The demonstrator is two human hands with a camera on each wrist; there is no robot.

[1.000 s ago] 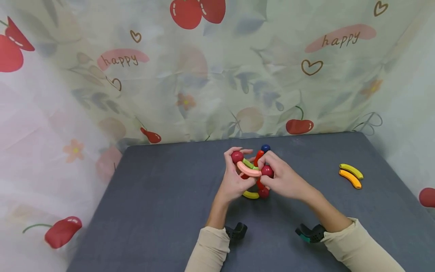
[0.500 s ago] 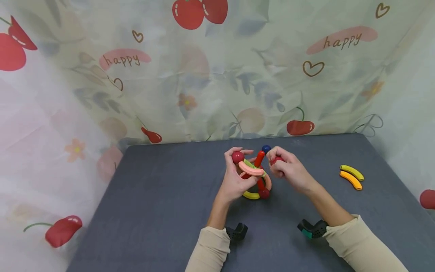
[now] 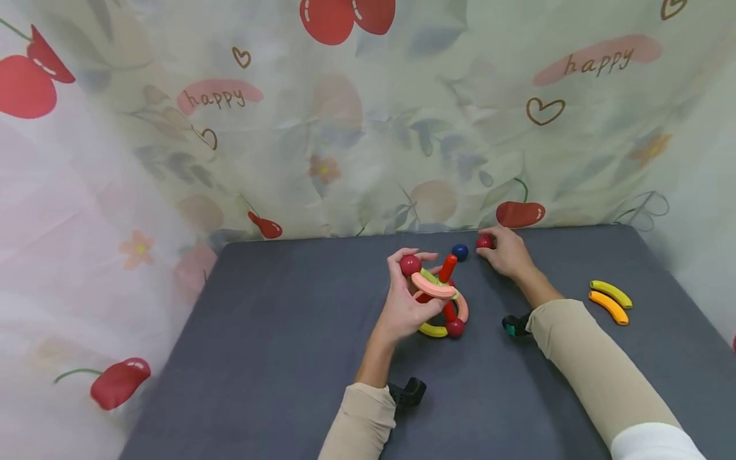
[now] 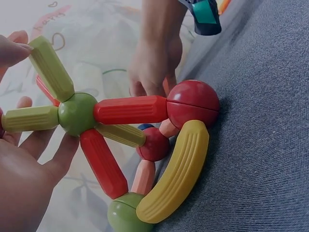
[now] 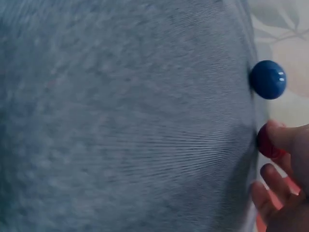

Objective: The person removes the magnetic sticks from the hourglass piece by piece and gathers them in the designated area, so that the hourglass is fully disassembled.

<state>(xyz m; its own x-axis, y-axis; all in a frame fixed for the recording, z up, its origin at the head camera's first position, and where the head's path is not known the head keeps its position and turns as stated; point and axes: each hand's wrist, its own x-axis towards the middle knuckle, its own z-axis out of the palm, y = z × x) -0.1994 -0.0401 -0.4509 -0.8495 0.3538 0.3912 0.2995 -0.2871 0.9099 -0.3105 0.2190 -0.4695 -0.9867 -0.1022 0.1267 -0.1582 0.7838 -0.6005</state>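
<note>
My left hand [image 3: 406, 308] grips a standing structure of magnetic rods and balls at its upper left. In the left wrist view, a green ball [image 4: 77, 114] joins several straight rods, with a curved yellow rod [image 4: 176, 171] running between a red ball [image 4: 193, 104] and another green ball low down on the table. A pink curved rod [image 3: 434, 286] shows at its top in the head view. Farther back, my right hand [image 3: 508, 252] pinches a loose red ball [image 3: 484, 242] between thumb and fingers at table level. Right beside that lies a blue ball [image 3: 459, 252].
Two curved rods, one yellow [image 3: 611, 293] and one orange [image 3: 609, 308], lie side by side at the right of the grey table [image 3: 276, 358]. A patterned cloth [image 3: 368, 160] hangs along the table's back edge.
My right hand has pulled a red ball off the end of the pink curved rod and carried it back and right, near the blue ball. My left hand keeps its grip on the structure.
</note>
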